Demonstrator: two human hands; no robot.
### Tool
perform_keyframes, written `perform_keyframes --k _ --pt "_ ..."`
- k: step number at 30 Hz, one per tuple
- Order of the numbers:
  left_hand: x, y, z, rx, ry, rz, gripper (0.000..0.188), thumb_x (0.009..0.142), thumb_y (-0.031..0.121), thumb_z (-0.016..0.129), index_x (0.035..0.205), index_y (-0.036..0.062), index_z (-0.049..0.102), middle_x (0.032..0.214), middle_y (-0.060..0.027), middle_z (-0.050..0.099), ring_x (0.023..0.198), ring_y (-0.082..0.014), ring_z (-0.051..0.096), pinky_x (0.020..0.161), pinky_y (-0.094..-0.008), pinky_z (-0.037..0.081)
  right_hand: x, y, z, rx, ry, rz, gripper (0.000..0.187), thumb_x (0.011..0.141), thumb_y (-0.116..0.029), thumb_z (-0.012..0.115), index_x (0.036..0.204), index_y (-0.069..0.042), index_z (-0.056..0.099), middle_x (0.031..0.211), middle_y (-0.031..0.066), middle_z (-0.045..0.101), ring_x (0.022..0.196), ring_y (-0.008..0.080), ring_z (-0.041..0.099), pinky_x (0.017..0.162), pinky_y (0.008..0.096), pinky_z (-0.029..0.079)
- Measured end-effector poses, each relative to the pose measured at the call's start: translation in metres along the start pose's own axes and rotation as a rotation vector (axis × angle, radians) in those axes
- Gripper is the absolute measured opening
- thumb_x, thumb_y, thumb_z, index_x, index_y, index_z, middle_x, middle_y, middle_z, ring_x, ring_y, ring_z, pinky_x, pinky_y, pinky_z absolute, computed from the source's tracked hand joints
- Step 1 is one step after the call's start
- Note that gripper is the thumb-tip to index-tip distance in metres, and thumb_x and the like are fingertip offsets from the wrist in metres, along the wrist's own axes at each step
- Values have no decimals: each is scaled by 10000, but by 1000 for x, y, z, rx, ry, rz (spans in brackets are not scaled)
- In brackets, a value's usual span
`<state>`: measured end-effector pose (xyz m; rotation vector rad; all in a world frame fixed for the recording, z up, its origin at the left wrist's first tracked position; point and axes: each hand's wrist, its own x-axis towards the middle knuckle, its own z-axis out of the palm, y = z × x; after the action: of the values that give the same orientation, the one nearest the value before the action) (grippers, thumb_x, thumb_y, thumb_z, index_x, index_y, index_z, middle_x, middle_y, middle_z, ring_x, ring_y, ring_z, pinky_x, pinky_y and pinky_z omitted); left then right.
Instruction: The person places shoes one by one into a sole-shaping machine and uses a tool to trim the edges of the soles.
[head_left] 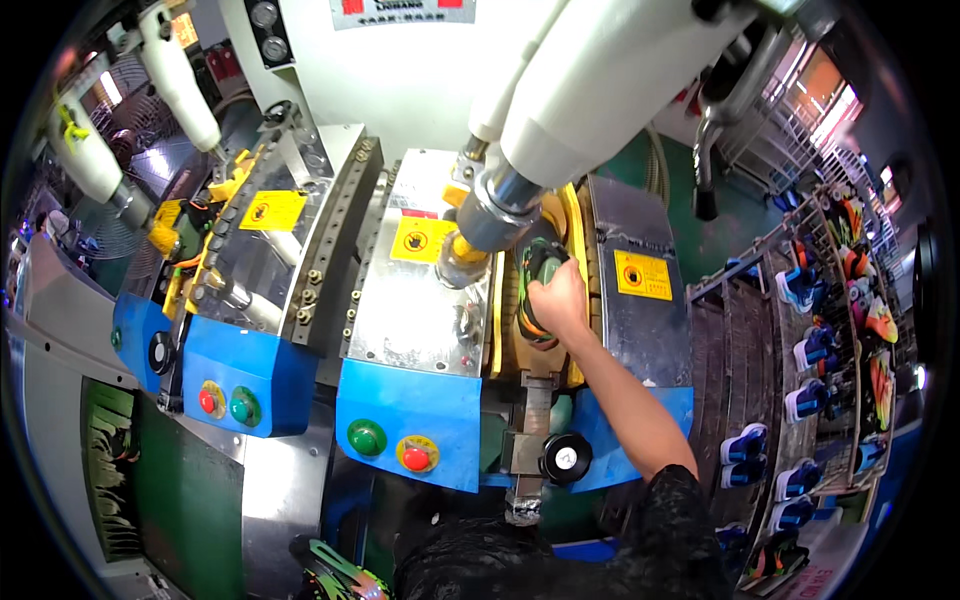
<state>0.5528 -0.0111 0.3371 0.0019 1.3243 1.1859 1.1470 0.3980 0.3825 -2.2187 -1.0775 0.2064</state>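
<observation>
My right hand (560, 300) reaches into the middle station of a sole press and is closed around a dark shoe (538, 258) with green and orange edging. The shoe lies lengthwise in a slot between yellow-edged side pads (577, 235). A thick white press cylinder (590, 85) with a metal end (498, 208) stands over the slot and hides part of the shoe. At the lower edge, by my dark clothing, is another shoe (345, 575) in black, green and orange. My left hand is out of sight, so I cannot tell whether it holds that shoe.
Blue panels carry a green button (367, 437) and a red button (416, 456). A black round knob (566, 458) sits at the slot's near end. Another press station (260, 270) stands left. At right, a rack (735, 340) bears several blue and multicoloured shoes. A black-tipped lever (705, 190) hangs upper right.
</observation>
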Motion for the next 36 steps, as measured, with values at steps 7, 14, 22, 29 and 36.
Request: perform_keyframes --k 7,14,22,29,36 --pt "46 35 131 423 -200 372 277 882 133 565 1147 53 577 1069 -71 627 1067 -227 590 950 -373 484 -3 -13 -14 79 -120 89 598 782 -278 639 1148 161 462 1098 362 597 1047 455 607 922 462 494" --pt "85 62 137 82 -128 -210 356 793 99 597 1142 30 580 1094 -124 640 1033 -268 626 926 -396 523 -77 -11 -79 -571 -170 -46 306 835 -326 633 972 -62 705 905 163 700 875 338 690 749 441 538" --pt "100 73 107 126 -163 -170 484 776 58 587 1255 22 523 1180 -147 611 1111 -309 600 978 -431 506 -88 15 -63 -768 -397 -80 236 724 -227 647 853 -57 749 900 183 714 863 342 701 715 419 553" --pt "108 57 81 157 -108 -97 446 769 57 581 1207 -17 535 1161 -156 608 1097 -320 598 976 -436 506 -88 4 -67 -839 -582 27 272 703 -262 683 897 -91 765 911 132 731 881 298 712 737 370 561" --pt "98 46 85 61 -63 -127 419 770 55 585 1186 14 550 1145 -148 615 1074 -320 606 935 -437 528 -91 -13 -86 -819 -477 -48 270 743 -268 651 897 -71 753 881 149 723 837 329 704 707 408 558"
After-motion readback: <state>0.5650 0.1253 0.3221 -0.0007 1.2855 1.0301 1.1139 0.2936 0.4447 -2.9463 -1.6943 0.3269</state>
